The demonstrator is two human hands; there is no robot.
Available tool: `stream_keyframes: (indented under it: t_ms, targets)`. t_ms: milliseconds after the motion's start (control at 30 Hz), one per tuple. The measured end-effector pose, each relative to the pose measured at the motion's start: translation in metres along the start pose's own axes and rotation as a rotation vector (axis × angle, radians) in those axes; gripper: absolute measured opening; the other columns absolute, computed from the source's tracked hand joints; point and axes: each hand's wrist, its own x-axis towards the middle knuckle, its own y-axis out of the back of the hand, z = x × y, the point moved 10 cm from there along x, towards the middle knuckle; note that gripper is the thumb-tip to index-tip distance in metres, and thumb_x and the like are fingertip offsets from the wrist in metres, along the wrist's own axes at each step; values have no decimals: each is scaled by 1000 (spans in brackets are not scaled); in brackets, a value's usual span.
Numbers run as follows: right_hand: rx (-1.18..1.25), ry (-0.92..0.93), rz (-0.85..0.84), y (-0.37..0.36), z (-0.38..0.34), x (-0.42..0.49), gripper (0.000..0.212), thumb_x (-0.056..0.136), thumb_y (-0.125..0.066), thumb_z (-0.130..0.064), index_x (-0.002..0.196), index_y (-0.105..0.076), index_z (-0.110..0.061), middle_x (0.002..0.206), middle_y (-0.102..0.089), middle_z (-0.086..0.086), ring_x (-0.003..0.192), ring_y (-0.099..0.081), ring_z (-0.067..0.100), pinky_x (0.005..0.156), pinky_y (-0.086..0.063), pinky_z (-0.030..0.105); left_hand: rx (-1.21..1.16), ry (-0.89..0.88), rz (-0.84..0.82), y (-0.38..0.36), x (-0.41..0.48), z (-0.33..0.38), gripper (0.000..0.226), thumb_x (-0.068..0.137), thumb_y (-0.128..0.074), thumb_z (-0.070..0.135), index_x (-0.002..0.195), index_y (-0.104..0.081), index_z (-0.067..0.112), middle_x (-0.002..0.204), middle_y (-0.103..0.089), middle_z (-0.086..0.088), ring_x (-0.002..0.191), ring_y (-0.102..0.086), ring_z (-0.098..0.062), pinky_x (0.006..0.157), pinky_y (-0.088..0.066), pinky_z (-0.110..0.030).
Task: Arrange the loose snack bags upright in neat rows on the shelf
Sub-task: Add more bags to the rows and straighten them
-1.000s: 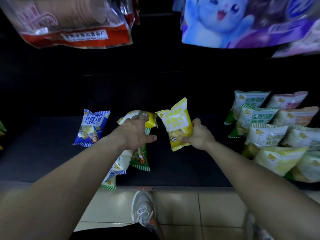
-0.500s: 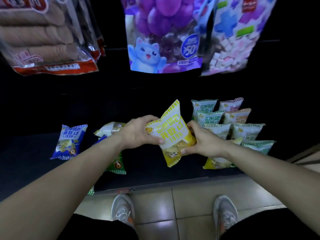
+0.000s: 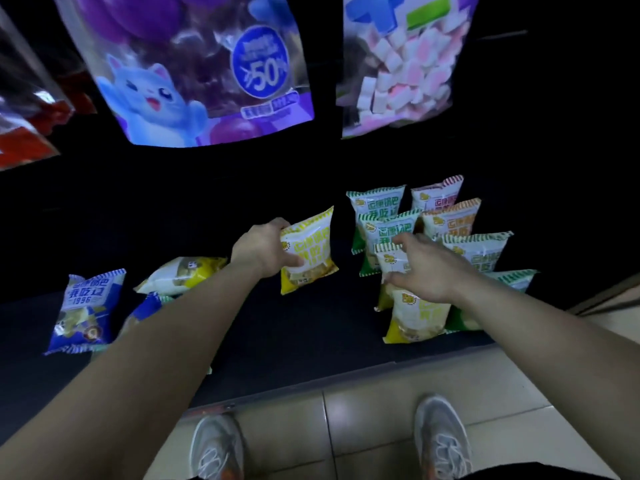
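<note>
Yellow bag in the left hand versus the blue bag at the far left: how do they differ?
The yellow bag is yellow and white; the blue bag is blue and white. The left hand grips the yellow bag, held tilted but nearly upright; the blue bag lies flat on the shelf, untouched. Both are small snack bags with striped edges.

Shelf: a low, flat, dark board (image 3: pixel 311 327) whose front edge runs at a slant across the view.
Floor: pale, glossy square tiles (image 3: pixel 363 427) with dark grout lines, directly in front of the shelf's edge.
Behind the shelf: a black recess (image 3: pixel 207 188), too dark to make out.
Above the shelf: a hanging purple bag (image 3: pixel 194 74) with a blue cartoon cat and a "50" roundel. Right of it is a clear bag of pink and white cubes (image 3: pixel 401 64), and at far left a blurred red-edged packet (image 3: pixel 24 133).
Light: dim, with a soft sheen on the tiles.
</note>
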Motion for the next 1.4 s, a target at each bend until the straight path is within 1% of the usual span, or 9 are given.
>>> stream_keyframes:
  t_ms: [233,333,467,633,800,1000,1167,1267,1400]
  targets:
    - [-65,-49,-14,-18,21,15,70,91,-56,-57,148,-28,-28,147,-37,3,131,-40,29,91,-44,42,-11,32,-2,-59,70,-3,83,67,-85,48,138,-44,33,124,-60,-4,104,-61,-27,71,-53,-37]
    - [-81,-30,-31,-25,17,19,68,92,-54,-56,147,-27,-28,147,-37,2,128,-43,28,84,-43,38,39,15,-2,-63,95,4,83,70,-83,47,141,-42,33,130,-54,-5,114,-55,-28,80,-53,-42]
    - [-71,-18,-70,-34,11,21,67,92,-54,-53,148,-27,-27,147,-36,2,130,-41,27,92,-46,42,182,25,46,-63,109,8,81,72,-79,52,142,-40,36,134,-43,-8,122,-40,-31,89,-47,-44]
    - [-41,-14,-92,-36,7,22,69,91,-56,-51,149,-27,-28,149,-35,0,133,-39,26,95,-44,42,212,-67,217,-54,103,24,75,73,-80,43,135,-43,23,130,-49,-7,118,-43,-32,89,-44,-44]
    - [-31,-18,-89,-35,2,23,68,91,-57,-52,148,-28,-29,146,-36,-1,130,-42,26,92,-45,40,191,-133,201,-56,103,39,65,76,-78,37,132,-46,28,128,-53,-2,117,-44,-29,91,-43,-43]
    - [-71,-1,-111,-40,-10,23,65,90,-57,-53,145,-32,-27,139,-40,0,126,-44,26,91,-47,42,268,-111,234,-55,98,44,70,77,-77,40,137,-43,28,132,-44,-8,119,-40,-30,94,-40,-43]
    - [-90,21,-105,-31,-31,22,67,90,-58,-52,146,-33,-25,139,-40,2,125,-44,26,90,-46,41,258,-128,212,-31,82,42,82,77,-75,48,144,-36,23,138,-41,-9,126,-38,-31,101,-38,-44]
    - [-110,45,-74,-21,-55,20,64,89,-58,-51,142,-37,-21,136,-42,5,123,-46,28,89,-47,42,233,-143,144,-3,58,34,82,77,-72,54,144,-37,25,139,-43,-8,127,-39,-30,101,-39,-44]
    - [-94,83,-16,-6,-99,11,66,89,-60,-49,144,-36,-20,142,-40,8,126,-45,30,90,-47,42,251,-124,47,43,4,2,78,79,-68,57,143,-39,26,140,-44,-6,128,-40,-28,101,-40,-44]
